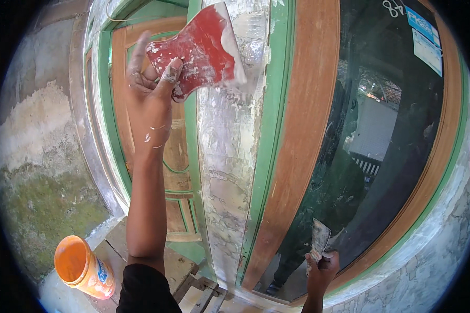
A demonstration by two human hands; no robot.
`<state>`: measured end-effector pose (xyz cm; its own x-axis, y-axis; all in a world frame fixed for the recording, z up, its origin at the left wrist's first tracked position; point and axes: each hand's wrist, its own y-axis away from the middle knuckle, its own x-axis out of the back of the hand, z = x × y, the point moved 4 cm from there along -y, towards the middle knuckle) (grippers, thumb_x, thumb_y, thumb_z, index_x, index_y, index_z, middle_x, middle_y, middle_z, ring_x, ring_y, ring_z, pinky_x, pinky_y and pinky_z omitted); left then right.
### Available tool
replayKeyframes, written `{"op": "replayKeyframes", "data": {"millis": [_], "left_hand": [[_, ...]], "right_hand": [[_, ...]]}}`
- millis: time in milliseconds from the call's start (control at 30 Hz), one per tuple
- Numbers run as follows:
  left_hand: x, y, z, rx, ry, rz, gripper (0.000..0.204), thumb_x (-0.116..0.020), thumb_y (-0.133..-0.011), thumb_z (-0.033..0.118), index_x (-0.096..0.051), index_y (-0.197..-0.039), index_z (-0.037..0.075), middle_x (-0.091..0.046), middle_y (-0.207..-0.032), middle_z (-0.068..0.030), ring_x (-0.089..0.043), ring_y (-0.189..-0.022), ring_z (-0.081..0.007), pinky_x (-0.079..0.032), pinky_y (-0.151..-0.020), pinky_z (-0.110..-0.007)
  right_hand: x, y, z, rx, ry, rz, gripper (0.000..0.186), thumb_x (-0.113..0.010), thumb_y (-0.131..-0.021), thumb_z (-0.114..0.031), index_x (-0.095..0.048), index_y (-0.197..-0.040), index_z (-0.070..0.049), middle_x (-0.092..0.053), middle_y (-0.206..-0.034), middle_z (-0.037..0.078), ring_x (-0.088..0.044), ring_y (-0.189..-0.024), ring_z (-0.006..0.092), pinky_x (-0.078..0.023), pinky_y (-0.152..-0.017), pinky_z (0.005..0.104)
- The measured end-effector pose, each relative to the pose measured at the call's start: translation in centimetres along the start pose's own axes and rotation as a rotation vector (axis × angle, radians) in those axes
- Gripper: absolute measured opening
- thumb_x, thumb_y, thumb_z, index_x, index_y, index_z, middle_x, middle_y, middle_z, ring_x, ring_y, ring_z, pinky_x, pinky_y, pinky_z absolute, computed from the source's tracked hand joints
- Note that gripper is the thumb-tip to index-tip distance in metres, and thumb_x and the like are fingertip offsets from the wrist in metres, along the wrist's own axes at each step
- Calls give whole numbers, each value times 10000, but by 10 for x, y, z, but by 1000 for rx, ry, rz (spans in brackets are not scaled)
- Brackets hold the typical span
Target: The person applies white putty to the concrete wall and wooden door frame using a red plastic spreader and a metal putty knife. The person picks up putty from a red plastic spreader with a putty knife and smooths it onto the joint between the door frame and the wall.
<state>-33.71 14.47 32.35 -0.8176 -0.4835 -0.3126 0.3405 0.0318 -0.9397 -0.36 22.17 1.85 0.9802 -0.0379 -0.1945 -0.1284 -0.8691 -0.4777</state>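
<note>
My left hand (pixel 154 101) is raised, closed round the narrow end of a red plastic putty spreader (pixel 203 55), with the thumb across its face. White putty smears the spreader and lines its wide edge, which lies over the pale, patchy wall strip (pixel 227 151) between a door and a window. I cannot tell whether that edge touches the wall. Low on the right, my right hand (pixel 321 268) grips a putty knife (pixel 320 236) with its blade pointing up, in front of the dark window glass (pixel 371 177). White smudges mark my left fingers and wrist.
An orange bucket (pixel 96 274) stands on the floor at lower left. Wooden bars (pixel 206 295) jut up at the bottom, near my left sleeve. Brown wood (pixel 297 135) and green trim border the window. Left of the strip is a wooden door (pixel 177 175); farther left, a mossy wall (pixel 47 182).
</note>
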Motion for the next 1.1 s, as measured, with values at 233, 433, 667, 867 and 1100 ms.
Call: {"op": "replayKeyframes", "data": {"millis": [233, 433, 667, 867, 1100], "left_hand": [[-40, -1, -11, -497, -427, 13, 398, -521, -793, -98, -601, -1154, 50, -613, -1142, -113, -582, -1060, -218, -446, -921, -319], [-72, -17, -52, -727, -667, -146, 585, -514, -652, -128, -560, -1199, 75, -521, -1261, -126, -443, -1217, -330, -304, -1050, -453], [-67, 21, -63, -635, -846, -325, 621, -549, -631, -115, -520, -1229, 49, -508, -1266, -140, -406, -1231, -355, -283, -1064, -458], [-35, 68, -63, -624, -836, -314, 594, -501, -636, -140, -522, -1212, 5, -505, -1262, -170, -426, -1217, -374, -295, -1048, -483], [-76, -5, -44, -775, -831, -178, 579, -475, -614, -156, -554, -1165, 2, -527, -1210, -194, -452, -1178, -377, -349, -1004, -462]], "right_hand": [[3, 2, 0, 8, -30, -47, 316, -705, -682, 103, -496, -885, -20, -545, -892, 65, -537, -834, 125, -443, -730, 273], [1, 3, -1, 4, -5, -53, 314, -716, -668, 97, -487, -847, -22, -538, -886, 66, -530, -822, 129, -441, -723, 273], [10, 3, -1, 33, 21, -12, 346, -701, -679, 114, -448, -844, -53, -544, -830, 40, -527, -753, 101, -434, -660, 243], [13, 3, 3, -34, -20, -56, 326, -690, -680, 126, -463, -855, -31, -527, -888, 72, -535, -847, 142, -443, -738, 282], [5, 2, 3, -4, -7, -29, 343, -706, -672, 117, -456, -839, -49, -544, -852, 45, -536, -791, 120, -433, -716, 255]]}}
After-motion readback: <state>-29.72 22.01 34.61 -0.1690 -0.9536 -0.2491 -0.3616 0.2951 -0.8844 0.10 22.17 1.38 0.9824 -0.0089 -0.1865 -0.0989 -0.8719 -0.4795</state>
